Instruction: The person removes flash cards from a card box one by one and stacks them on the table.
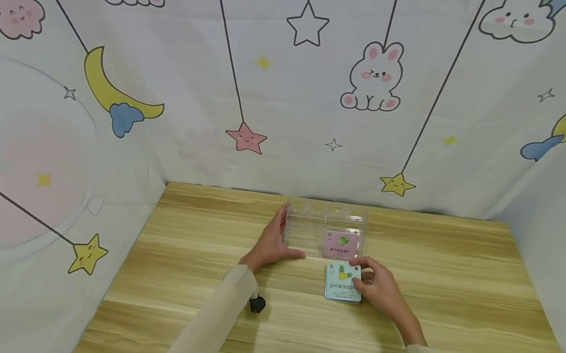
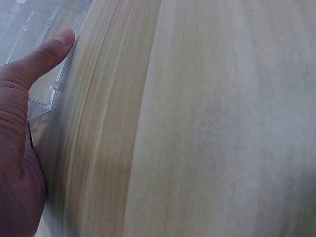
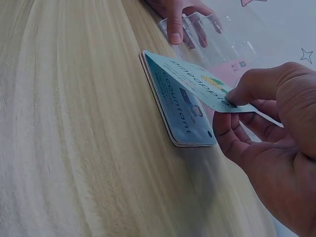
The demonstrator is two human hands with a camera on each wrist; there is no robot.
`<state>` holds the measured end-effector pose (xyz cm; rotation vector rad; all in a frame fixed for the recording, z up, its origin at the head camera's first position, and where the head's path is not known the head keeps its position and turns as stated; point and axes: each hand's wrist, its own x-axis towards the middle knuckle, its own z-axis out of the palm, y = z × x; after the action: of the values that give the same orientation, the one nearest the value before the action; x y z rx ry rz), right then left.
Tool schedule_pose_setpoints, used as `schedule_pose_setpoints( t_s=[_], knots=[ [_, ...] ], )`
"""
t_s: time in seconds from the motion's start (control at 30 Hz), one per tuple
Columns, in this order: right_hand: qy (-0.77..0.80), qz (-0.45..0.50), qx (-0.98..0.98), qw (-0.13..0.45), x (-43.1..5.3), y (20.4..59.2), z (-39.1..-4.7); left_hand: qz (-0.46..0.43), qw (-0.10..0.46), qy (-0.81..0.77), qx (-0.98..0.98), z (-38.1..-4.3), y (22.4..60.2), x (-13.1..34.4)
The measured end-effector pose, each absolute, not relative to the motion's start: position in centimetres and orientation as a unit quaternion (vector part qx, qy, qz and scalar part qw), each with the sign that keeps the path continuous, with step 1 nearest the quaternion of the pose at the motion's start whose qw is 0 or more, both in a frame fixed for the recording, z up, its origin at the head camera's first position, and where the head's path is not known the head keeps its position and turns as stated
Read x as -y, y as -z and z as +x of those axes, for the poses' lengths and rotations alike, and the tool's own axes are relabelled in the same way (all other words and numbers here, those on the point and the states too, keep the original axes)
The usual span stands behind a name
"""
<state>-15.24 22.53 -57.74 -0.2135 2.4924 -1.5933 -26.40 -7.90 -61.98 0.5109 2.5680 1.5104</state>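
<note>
My right hand [image 1: 378,286] pinches the right edge of a pale green card [image 3: 192,81] printed "pineapple" between thumb and fingers. That edge is raised, while the opposite edge stays close to a stack of cards [image 3: 180,106]. A blue card reading "ccountant" tops the stack. My left hand [image 1: 274,241] holds a clear plastic box [image 1: 303,233] at its left side, with the thumb [image 2: 52,49] along the front edge. A pink "eraser" card [image 1: 341,245] occupies the front right compartment of this divided box.
The box stands on a wood-grain table [image 1: 209,238] near its back edge, with the card stack just in front of it. Behind hangs a white cloth [image 1: 312,120] printed with stars and rabbits. More cloth lines both sides.
</note>
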Motion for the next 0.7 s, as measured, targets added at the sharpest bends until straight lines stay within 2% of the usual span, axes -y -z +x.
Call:
schedule_pose_setpoints(
  t_s=[0.3,0.7],
  knots=[
    [0.514,-0.065,-0.851,0.085,-22.29,58.15,-15.36,0.170,0.059,-0.498,-0.848,-26.51,62.07,7.91],
    [0.455,-0.108,-0.882,0.059,-22.14,58.36,-15.21,0.170,0.058,-0.502,-0.846,-26.31,61.99,7.90]
  ],
)
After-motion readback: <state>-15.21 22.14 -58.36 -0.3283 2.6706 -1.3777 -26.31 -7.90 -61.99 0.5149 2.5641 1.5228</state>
